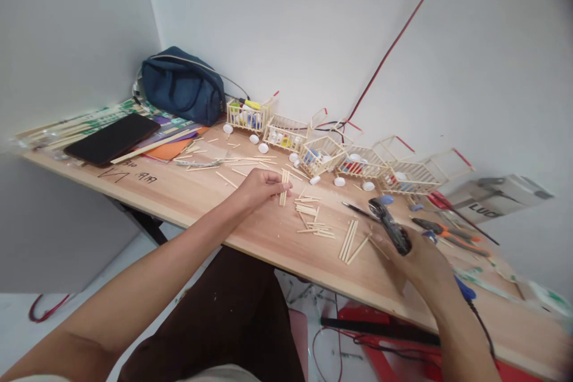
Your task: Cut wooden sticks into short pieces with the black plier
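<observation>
My left hand point(262, 190) pinches a few short wooden sticks point(284, 188), held upright side by side above the table. My right hand point(414, 259) is closed around a black hand tool point(390, 227); its exact kind is unclear. Below and left of that hand lies a group of loose sticks point(348, 240). Between my hands are more short cut sticks point(308, 209) in a loose pile. A thin pen-like tool point(358, 210) with a pointed tip lies just left of the black tool. Several miniature wooden stick carts point(286, 132) with white wheels and red-tipped handles stand along the wall.
At the back left are a blue pouch point(179, 86), a dark phone point(111, 138) and orange paper point(172, 149). Orange-handled pliers point(452, 234) and a box point(496, 197) sit at the right. A blue object point(465, 288) with a black cable lies beside my right wrist.
</observation>
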`<state>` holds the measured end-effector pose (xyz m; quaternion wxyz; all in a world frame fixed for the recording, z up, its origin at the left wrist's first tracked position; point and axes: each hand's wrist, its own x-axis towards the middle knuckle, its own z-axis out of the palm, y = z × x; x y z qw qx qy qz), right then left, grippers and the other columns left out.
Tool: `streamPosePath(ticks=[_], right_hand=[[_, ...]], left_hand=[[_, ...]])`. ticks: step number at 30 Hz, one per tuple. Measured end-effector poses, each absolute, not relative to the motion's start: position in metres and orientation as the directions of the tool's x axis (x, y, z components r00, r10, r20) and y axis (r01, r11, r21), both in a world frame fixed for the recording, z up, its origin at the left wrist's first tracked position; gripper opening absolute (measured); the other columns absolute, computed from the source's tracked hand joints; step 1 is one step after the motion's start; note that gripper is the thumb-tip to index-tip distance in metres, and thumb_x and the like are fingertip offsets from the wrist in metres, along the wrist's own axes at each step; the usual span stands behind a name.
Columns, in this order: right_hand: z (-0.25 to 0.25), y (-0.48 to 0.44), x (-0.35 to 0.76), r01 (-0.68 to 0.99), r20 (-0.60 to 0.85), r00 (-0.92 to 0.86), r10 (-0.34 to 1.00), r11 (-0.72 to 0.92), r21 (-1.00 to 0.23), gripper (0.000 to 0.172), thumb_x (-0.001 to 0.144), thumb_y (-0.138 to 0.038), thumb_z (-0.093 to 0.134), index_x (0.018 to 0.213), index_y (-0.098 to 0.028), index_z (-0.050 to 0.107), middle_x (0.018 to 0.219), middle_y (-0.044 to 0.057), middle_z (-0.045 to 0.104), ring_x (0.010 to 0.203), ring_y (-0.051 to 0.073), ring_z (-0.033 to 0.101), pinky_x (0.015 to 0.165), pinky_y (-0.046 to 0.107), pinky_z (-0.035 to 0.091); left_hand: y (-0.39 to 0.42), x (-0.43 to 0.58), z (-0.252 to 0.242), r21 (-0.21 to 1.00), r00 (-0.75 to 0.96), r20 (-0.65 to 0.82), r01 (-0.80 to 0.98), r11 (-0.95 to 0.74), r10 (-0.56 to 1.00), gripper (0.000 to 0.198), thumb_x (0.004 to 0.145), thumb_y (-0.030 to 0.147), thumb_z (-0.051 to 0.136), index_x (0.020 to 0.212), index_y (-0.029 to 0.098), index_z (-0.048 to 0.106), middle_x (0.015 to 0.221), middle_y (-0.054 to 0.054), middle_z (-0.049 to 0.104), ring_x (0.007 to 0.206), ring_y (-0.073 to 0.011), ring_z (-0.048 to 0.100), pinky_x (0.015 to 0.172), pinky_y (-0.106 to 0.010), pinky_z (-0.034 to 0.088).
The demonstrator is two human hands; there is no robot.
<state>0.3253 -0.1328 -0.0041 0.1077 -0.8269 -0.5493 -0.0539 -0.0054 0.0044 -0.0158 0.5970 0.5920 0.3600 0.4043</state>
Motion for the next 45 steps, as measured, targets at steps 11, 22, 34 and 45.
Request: streamPosePath(ticks=[11, 22, 34, 45], right_hand=[[-0.005, -0.135, 0.327, 0.759, 0.216, 0.58, 0.785, -0.617, 0.207, 0.082, 0.082, -0.074, 0.034, 0.124, -0.007, 0.058, 0.115, 0.027, 0.059, 0.106, 0.042, 0.057, 0.087, 0.048, 0.043], [-0.021, -0.112, 0.314, 0.802, 0.246, 0.509, 0.825, -0.558, 0.213, 0.095, 0.08, -0.076, 0.033, 0.135, -0.001, 0.049, 0.119, 0.03, 0.059, 0.113, 0.044, 0.055, 0.092, 0.048, 0.04], [-0.008, -0.107, 0.294, 0.878, 0.363, 0.4, 0.842, -0.466, 0.113, 0.079, 0.088, -0.057, 0.04, 0.133, 0.008, 0.047, 0.133, 0.034, 0.05, 0.126, 0.043, 0.047, 0.106, 0.052, 0.03], [0.015, -0.044, 0.16, 0.633, 0.457, -0.081, 0.886, 0.4, -0.663, 0.022, 0.084, -0.035, 0.062, 0.098, -0.022, 0.073, 0.09, 0.006, 0.071, 0.078, 0.017, 0.063, 0.072, 0.029, 0.05]], left_hand=[[-0.006, -0.006, -0.002, 1.0, 0.411, 0.029, -0.018, -0.024, 0.911, 0.035, 0.066, 0.044, 0.076, 0.072, 0.01, 0.072, 0.074, -0.008, 0.073, 0.058, -0.0092, 0.052, 0.057, -0.022, 0.036], [-0.001, -0.009, -0.014, 0.987, 0.471, 0.109, 0.056, -0.154, 0.875, 0.034, 0.075, 0.045, 0.068, 0.072, 0.011, 0.072, 0.058, 0.0, 0.058, 0.054, -0.0081, 0.041, 0.053, -0.021, 0.026], [-0.006, -0.011, -0.003, 0.97, 0.457, 0.144, 0.11, -0.217, 0.878, 0.031, 0.077, 0.042, 0.063, 0.066, 0.014, 0.07, 0.051, 0.003, 0.049, 0.053, -0.0096, 0.042, 0.054, -0.021, 0.029], [0.0, -0.007, 0.001, 0.971, 0.448, 0.189, 0.047, -0.234, 0.874, 0.029, 0.072, 0.042, 0.066, 0.061, 0.015, 0.066, 0.058, 0.002, 0.057, 0.058, -0.0108, 0.048, 0.058, -0.021, 0.036]])
